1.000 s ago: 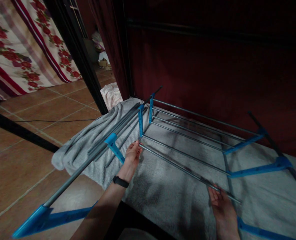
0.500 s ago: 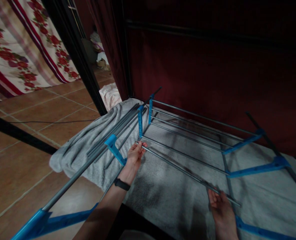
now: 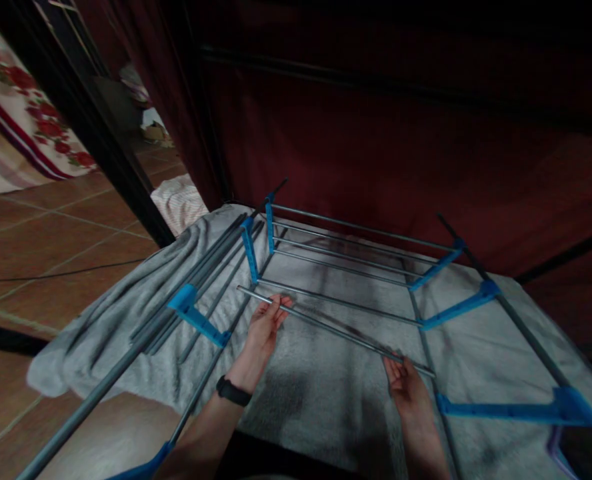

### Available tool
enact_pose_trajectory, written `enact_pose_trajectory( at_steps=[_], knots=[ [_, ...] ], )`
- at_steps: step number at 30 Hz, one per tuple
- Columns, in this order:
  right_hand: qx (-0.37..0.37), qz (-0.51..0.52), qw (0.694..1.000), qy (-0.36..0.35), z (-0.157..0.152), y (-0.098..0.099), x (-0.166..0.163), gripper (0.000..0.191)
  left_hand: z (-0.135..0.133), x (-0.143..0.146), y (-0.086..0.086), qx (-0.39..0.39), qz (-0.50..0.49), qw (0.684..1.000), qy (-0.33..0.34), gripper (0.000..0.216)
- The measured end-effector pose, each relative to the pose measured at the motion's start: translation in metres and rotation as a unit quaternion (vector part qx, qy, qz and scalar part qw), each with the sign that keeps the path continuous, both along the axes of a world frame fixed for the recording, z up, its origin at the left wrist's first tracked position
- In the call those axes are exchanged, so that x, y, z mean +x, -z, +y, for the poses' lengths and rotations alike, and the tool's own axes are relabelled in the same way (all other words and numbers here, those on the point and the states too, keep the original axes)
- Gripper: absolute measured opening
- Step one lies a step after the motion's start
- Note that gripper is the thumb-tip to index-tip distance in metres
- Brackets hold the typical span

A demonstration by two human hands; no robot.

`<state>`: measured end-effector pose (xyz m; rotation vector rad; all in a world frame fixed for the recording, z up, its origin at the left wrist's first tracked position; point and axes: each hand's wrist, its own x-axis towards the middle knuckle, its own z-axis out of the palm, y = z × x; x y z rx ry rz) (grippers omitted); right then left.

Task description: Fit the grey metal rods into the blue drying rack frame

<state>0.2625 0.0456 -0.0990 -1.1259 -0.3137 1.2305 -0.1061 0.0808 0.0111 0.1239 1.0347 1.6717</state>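
Observation:
A thin grey metal rod (image 3: 331, 328) spans the gap between my hands, a little above the grey blanket. My left hand (image 3: 269, 321) pinches it near its left end, which sticks out past the fingers. Toward the other end, my right hand (image 3: 403, 381) has its fingers around the rod. Around them stands a rack frame of grey tubes with blue plastic brackets; one blue bracket (image 3: 199, 317) is left of my left hand, another blue bracket (image 3: 516, 408) right of my right hand. Several crossbars, including the nearest crossbar (image 3: 341, 303), join the far brackets.
Several loose tubes (image 3: 191, 277) lie bunched on the blanket (image 3: 321, 413) at the left. A dark red curtain (image 3: 356, 153) hangs behind. Black posts (image 3: 86, 127) rise at the left, beside the tiled floor (image 3: 76, 220). A phone-like dark object (image 3: 583, 450) lies at lower right.
My left hand now grips farther in from the rod's left end, leaving that end exposed. The view has swung to the right, so the rack appears shifted left.

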Motion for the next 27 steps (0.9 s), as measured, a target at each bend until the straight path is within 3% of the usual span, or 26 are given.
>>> enact_pose_trajectory(
  at_steps=[3, 9, 16, 27],
  knots=[
    [-0.015, 0.024, 0.999, 0.03, 0.004, -0.011, -0.007, 0.036, 0.002, 0.002, -0.004, -0.024, -0.001, 0.999, 0.024, 0.017],
    [0.014, 0.066, 0.995, 0.078, 0.004, -0.029, -0.013, 0.031, 0.01, -0.011, -0.015, -0.065, 0.009, 0.998, 0.001, 0.028],
    [0.031, 0.061, 0.994, 0.086, 0.001, -0.025, -0.012, 0.026, 0.012, -0.006, -0.028, -0.077, 0.04, 0.996, 0.008, 0.028],
    [-0.003, 0.077, 0.992, 0.105, -0.006, -0.015, 0.002, 0.021, 0.014, 0.019, -0.038, -0.017, 0.061, 0.996, 0.066, 0.016]
  ],
)
